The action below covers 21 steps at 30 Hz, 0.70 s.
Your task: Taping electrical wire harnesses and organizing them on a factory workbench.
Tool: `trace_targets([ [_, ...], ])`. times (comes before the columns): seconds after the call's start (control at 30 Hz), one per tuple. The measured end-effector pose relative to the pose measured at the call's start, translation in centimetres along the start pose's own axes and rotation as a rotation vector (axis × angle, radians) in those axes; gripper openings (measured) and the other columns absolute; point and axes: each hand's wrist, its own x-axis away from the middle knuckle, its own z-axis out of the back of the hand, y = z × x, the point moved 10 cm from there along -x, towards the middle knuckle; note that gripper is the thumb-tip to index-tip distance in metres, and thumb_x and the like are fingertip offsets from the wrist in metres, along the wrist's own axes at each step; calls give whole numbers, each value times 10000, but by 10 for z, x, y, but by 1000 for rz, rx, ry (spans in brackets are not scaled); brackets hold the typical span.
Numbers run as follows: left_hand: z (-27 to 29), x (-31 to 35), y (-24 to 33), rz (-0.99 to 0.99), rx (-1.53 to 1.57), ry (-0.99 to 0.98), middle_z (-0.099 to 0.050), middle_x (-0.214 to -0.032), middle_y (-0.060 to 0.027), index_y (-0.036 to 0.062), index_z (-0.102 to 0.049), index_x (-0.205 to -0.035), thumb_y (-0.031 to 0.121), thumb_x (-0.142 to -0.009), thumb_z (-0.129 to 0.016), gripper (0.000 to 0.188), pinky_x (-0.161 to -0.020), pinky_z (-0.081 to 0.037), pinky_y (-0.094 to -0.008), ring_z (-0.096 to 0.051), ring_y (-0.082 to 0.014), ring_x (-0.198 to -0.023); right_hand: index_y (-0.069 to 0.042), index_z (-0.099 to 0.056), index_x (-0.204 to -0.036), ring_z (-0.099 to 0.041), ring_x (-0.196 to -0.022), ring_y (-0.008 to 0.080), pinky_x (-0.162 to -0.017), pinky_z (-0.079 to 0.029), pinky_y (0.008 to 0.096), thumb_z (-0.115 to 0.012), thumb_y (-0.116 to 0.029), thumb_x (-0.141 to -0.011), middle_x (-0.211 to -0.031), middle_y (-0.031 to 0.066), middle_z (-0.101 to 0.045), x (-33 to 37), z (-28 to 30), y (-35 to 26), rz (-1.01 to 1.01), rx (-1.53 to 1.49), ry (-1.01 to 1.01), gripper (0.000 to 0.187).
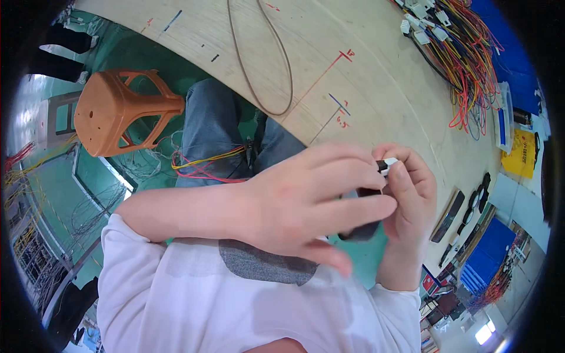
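Note:
A small black and white connector (386, 165) is pinched between the thumb and fingers of my right hand (412, 191). My left hand (312, 197) reaches across from the left, slightly blurred, its fingers stretched out and spread with the thumb apart. Its fingertips come close to the connector; whether they touch it I cannot tell. Behind the left fingers shows part of a dark rounded object (362, 232), its kind hidden. Across my lap lie red and yellow wires (206, 162), running to a dark piece between my knees.
A brown cord loop (291, 76) lies on the wooden table (365, 35), marked with lines. At the far right is a pile of colored wires with white connectors (471, 65). An orange stool (106, 112) stands left. A yellow packet (519, 154) and black tools (471, 209) lie right.

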Motion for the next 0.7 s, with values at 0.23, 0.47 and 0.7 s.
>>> trace_targets([
  [0.23, -50, 47, -70, 1173, 1086, -210, -475, -779, 25, 38, -468, -854, 46, -732, -630, 203, -635, -388, -184, -437, -31, -714, 2, -504, -838, -422, -725, 70, -670, -344, 196, -515, -30, -780, -930, 71, -482, 4, -20, -35, 353, 380, -142, 66],
  [0.47, 1, 24, -53, 701, 127, 122, -479, -702, -93, 22, -449, -875, 18, -667, -658, 295, -506, -397, -244, -489, -156, -591, 4, -498, -839, -421, -735, 63, -672, -342, 189, -504, -28, -795, -946, 70, -483, 7, -21, -25, 289, 338, -60, 55],
  [0.7, -58, 60, -81, 1208, 1216, 67, -550, -759, -57, 22, -377, -1135, 0, -678, -633, 524, -477, -390, -227, -515, -110, -563, 12, -485, -881, -438, -778, 79, -694, -355, 200, -471, 0, -799, -957, 84, -481, 11, -21, -24, 371, 261, -38, 84],
])
